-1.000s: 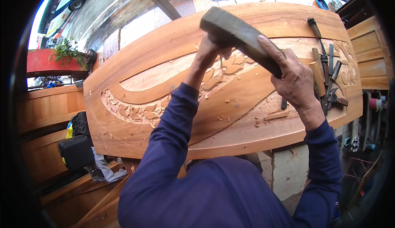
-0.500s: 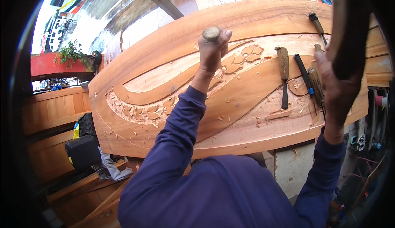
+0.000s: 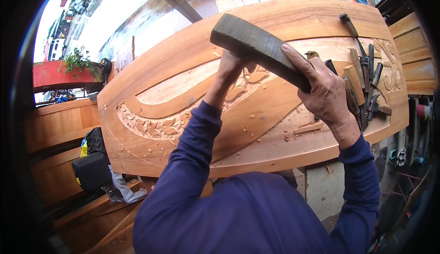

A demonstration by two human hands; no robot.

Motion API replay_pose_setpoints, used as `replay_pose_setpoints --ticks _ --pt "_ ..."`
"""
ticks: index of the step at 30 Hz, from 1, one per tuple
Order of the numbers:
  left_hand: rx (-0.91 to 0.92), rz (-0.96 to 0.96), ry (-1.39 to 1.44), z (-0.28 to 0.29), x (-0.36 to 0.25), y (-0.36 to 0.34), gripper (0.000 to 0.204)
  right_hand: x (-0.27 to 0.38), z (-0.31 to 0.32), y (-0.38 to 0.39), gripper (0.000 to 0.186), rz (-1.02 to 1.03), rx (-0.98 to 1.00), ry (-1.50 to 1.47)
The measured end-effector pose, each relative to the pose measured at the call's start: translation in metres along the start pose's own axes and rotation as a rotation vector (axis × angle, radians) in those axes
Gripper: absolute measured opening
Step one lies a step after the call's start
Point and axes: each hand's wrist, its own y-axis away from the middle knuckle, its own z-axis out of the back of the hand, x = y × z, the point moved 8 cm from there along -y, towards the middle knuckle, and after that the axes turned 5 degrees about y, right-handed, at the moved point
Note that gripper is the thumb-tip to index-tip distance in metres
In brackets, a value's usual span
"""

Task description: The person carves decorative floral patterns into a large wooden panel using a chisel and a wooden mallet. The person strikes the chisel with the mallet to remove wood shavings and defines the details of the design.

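Observation:
My right hand (image 3: 327, 91) grips a dark wooden mallet (image 3: 254, 45), its index finger stretched along the wood. The mallet's broad end lies over my left hand (image 3: 230, 66) in this view. That hand is closed round an upright carving chisel, whose handle and blade are now hidden behind the mallet and fist. Whether mallet and chisel touch, I cannot tell. Below both hands is a large wooden panel (image 3: 270, 100). Carved flowers and leaves (image 3: 156, 128) run along its curved groove, with shavings scattered about.
Several chisels and gouges (image 3: 366, 77) lie in a cluster on the panel's right side, beside scrollwork carving (image 3: 389, 66). A wood offcut (image 3: 308, 128) rests near the front edge. At the left are a black case (image 3: 91, 169) and a red planter (image 3: 62, 74).
My right hand has swung the mallet from the raised right side leftward, over my left fist. The chisel handle's top, visible earlier, is now covered. My left hand stays in nearly the same place.

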Motion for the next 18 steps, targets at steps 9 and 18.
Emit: replay_pose_setpoints --ticks 9,18 --pt "-0.103 0.053 0.176 -0.005 0.014 -0.04 0.037 -0.04 0.008 0.025 0.087 -0.22 -0.181 -0.436" --pt "-0.207 -0.145 -0.028 0.004 0.0 0.01 0.029 -0.027 0.086 0.002 0.046 -0.206 -0.582 -0.522"
